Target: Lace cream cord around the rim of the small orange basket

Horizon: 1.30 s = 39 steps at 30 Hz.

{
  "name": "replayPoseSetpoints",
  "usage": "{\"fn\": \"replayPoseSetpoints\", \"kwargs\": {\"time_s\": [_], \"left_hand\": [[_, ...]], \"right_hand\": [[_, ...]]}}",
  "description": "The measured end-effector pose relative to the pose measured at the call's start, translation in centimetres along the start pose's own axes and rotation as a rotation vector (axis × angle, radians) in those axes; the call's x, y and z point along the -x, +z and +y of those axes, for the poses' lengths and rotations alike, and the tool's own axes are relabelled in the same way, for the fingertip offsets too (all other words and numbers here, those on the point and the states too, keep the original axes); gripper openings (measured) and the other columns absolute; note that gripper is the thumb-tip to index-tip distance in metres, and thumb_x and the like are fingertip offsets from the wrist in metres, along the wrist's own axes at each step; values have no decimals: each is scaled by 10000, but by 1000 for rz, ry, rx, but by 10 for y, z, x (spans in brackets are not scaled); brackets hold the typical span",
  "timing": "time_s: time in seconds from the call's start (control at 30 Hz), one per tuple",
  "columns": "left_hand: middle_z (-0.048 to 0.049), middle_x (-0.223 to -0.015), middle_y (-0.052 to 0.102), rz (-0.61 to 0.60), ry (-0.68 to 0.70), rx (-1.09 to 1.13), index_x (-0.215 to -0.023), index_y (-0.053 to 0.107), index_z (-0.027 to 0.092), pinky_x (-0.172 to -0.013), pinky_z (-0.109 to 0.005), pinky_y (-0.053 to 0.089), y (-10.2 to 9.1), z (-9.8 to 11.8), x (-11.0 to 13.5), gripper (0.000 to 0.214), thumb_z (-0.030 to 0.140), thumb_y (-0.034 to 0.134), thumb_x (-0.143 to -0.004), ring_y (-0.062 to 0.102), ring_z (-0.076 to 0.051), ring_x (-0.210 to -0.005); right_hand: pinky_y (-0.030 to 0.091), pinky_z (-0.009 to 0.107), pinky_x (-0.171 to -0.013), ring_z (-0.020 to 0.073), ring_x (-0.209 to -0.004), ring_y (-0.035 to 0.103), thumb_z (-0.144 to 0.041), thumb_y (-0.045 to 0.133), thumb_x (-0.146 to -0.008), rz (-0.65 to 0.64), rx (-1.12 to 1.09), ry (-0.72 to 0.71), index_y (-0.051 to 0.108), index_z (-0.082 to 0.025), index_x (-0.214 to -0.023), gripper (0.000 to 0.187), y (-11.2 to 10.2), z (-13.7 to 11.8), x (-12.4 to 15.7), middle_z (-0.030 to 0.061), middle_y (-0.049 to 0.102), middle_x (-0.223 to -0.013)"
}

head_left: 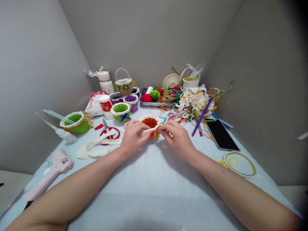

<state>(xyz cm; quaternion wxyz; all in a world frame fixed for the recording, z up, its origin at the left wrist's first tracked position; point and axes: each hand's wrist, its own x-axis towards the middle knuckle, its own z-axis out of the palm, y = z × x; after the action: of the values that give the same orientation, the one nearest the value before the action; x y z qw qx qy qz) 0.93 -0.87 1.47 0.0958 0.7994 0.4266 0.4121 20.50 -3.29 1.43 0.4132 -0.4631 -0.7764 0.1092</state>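
My left hand (136, 133) grips a small orange basket (150, 122) by its white lace rim, with the thumb on the near side. At the basket's right side, the thumb and fingers of my right hand (175, 134) are pinched together close to the rim. What they hold is too small to make out. A short pale thread (155, 138) hangs down the front of the basket. Another fine thread (179, 183) runs below my right hand toward the table's near edge. White lace trim (92, 149) and red-handled scissors (109, 133) lie left of my left hand.
A pink glue gun (57, 166), a glue bottle (66, 136) and a green basket (77, 123) are at left. More baskets (121, 109) stand behind. A yarn tray (156, 103) is at the back; a lace heap (194, 99), phone (222, 134) and hoop (240, 163) are at right.
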Motion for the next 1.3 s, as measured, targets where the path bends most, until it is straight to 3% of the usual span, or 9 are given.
{"fn": "replayPoseSetpoints", "kwargs": {"time_s": [0.57,0.97,1.07,1.17,1.23,1.3], "left_hand": [[-5,-840,747,-7,53,-46,-839,711,233,-872,-416,356,2,1,1,67,276,666,-864,584,-209,-894],[-20,-864,758,-22,107,-66,-857,721,236,-891,-435,336,4,3,5,115,302,634,-893,577,-224,-934],[-13,-874,759,-30,131,-62,-865,719,238,-882,-427,333,6,3,7,109,295,632,-897,574,-222,-938],[-9,-876,759,-46,153,-58,-858,716,236,-888,-424,328,7,4,8,113,282,624,-905,572,-217,-933],[-9,-891,759,-52,171,-58,-869,719,238,-897,-425,324,7,3,9,115,275,619,-911,570,-217,-945],[-10,-906,760,-49,190,-69,-897,725,246,-898,-426,320,7,2,9,109,285,625,-912,566,-219,-955]], "right_hand": [[422,285,-705,163,-783,568,-150,554,-894,1,40,35,655,-193,-854,117,3,-9,5,36,613,-819],[437,269,-664,141,-711,582,-256,586,-848,46,-383,395,681,-177,-820,127,16,-16,10,25,679,-802],[418,252,-581,126,-626,549,-312,643,-789,57,-581,526,607,-175,-829,148,21,-16,9,3,640,-719],[362,225,-489,102,-510,475,-362,698,-725,63,-781,657,462,-211,-881,321,24,-14,7,-66,548,-606],[365,230,-491,109,-506,470,-389,697,-725,9,-797,677,409,-225,-886,369,21,-11,4,-78,522,-591],[411,265,-558,133,-588,509,-395,692,-747,21,-640,586,443,-218,-909,346,12,-8,0,-45,542,-662]]}}
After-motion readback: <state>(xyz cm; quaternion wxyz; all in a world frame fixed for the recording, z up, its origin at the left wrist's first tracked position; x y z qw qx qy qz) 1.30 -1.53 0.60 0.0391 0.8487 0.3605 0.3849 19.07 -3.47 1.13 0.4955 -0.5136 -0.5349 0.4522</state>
